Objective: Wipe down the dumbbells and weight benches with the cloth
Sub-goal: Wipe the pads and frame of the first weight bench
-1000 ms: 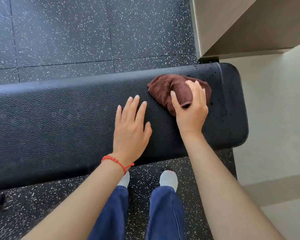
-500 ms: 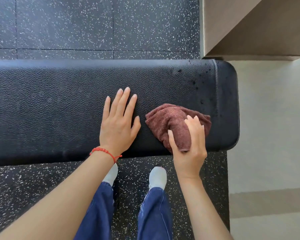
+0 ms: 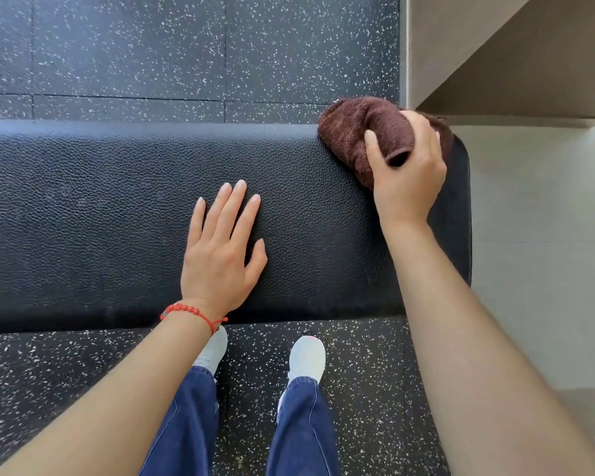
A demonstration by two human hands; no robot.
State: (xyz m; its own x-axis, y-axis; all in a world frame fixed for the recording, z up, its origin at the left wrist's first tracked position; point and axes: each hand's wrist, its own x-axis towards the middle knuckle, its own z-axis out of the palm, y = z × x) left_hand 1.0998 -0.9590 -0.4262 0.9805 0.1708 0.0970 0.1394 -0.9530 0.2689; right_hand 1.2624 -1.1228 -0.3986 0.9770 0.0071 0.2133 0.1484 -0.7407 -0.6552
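A black padded weight bench runs across the view from the left edge to its rounded right end. My right hand is shut on a bunched brown cloth, which presses on the bench's far right corner. My left hand lies flat on the pad near its front edge, fingers apart, holding nothing; a red bead bracelet circles that wrist. No dumbbells are in view.
Black speckled rubber flooring lies beyond and in front of the bench. A beige wall or ledge rises at the top right, with pale floor past the bench's right end. My feet stand close to the bench's front edge.
My right hand has swept the cloth from the bench's near edge to its far right corner. My left hand stays flat on the pad.
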